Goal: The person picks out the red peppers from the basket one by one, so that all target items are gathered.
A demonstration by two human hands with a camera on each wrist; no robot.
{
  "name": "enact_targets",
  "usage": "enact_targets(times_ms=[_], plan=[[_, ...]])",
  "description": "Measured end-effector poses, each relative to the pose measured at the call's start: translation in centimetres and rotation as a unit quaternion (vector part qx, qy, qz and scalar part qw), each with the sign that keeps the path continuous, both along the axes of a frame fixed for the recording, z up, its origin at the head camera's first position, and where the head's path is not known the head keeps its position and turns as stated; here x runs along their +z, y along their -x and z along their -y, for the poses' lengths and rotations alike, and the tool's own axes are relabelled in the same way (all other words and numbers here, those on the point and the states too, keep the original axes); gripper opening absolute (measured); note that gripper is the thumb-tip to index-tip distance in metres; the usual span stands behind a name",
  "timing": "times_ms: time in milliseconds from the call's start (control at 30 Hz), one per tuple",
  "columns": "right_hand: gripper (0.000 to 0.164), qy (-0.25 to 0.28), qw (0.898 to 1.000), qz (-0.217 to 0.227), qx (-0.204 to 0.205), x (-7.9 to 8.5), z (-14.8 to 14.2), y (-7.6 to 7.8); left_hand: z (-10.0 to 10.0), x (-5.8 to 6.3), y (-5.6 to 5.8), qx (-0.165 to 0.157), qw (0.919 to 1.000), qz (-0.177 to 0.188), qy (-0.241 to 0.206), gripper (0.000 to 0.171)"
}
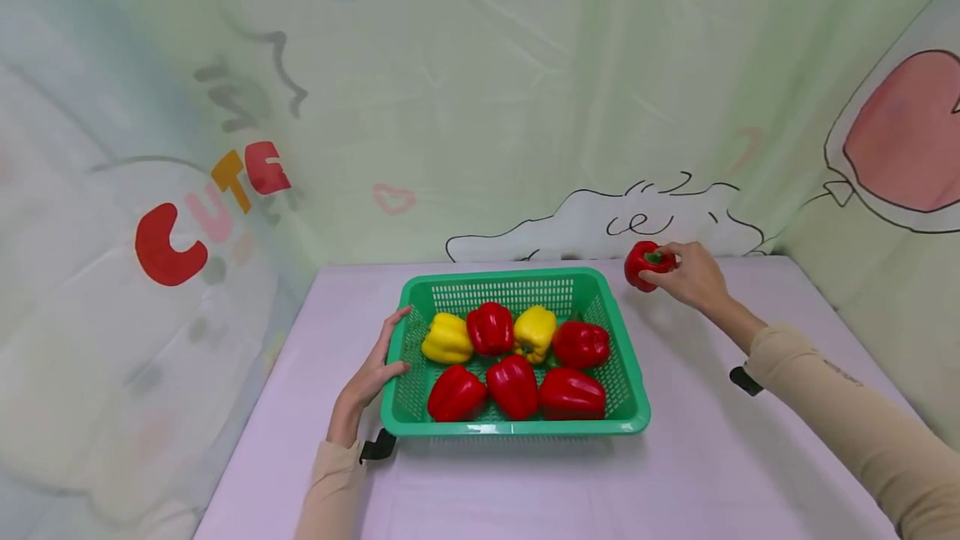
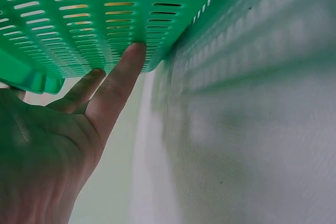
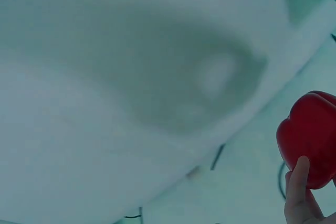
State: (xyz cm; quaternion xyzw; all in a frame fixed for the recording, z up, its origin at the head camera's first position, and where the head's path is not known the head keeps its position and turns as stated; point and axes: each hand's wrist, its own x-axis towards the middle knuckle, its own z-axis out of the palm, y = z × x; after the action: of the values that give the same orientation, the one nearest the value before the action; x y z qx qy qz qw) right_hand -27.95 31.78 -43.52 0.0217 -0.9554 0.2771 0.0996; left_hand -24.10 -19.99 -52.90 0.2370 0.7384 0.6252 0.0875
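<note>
While a red pepper is pinched by the right hand near the worktop's far edge, light pressure is advised, with the green basket steadied by the outstretched left hand.

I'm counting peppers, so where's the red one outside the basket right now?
In the head view, the red pepper is on the right side, held in the right hand, just right of the far right corner of the green basket.
</note>
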Motion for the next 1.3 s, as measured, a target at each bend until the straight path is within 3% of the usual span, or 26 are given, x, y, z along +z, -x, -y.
enact_targets(times_ms=[300, 567, 733, 1000, 1300], plan=[[0.056, -0.042, 0.999, 0.017, -0.017, -3.0, -2.5, -0.8, 0.0, 0.1, 0.0, -0.008, 0.9999, 0.001, -0.007, 0.088], [0.059, -0.033, 0.998, 0.046, -0.015, -4.1, -3.1, -1.4, 0.0, 0.2, -0.1, -0.003, 1.0000, 0.006, -0.004, 0.089], [0.056, -0.030, 0.999, 0.040, -0.017, -4.4, -3.3, -1.5, 0.0, 0.0, -0.2, -0.002, 0.9999, 0.008, -0.007, 0.089], [0.056, -0.021, 0.998, 0.061, -0.023, -3.7, -3.4, -1.1, 0.0, -0.1, -0.3, -0.001, 0.9999, 0.008, -0.007, 0.088], [0.057, -0.029, 0.998, 0.052, -0.030, -1.1, -2.2, -1.0, -0.1, 0.1, 0.1, -0.005, 0.9999, 0.002, -0.014, 0.086]])
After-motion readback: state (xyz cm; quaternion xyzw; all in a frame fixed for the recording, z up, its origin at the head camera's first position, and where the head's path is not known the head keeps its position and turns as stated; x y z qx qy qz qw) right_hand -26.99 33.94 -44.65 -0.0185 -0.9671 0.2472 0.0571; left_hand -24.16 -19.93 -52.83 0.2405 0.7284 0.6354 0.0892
